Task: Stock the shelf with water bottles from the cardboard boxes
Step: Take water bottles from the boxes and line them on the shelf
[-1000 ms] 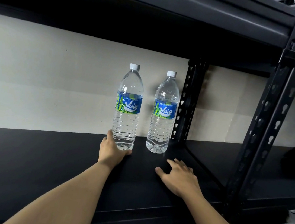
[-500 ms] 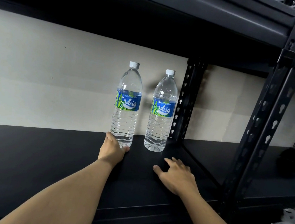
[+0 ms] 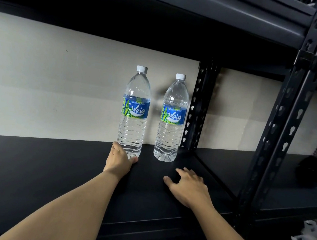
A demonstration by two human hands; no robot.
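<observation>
Toward the back edge of the shelf (image 3: 49, 166), the left hand (image 3: 119, 160) is curling round the base of the upright left bottle (image 3: 133, 117). The right hand (image 3: 187, 186) is lying flat with fingers spread, just in front of the right bottle (image 3: 171, 121) without touching it. Hands and bottles are sitting as they were a second ago.

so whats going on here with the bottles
A person is stocking a black shelf with water bottles. Two stand upright near the back, apart. The left hand holds the left bottle at its base; the right hand rests open on the shelf in front of the right bottle, not touching it.
</observation>
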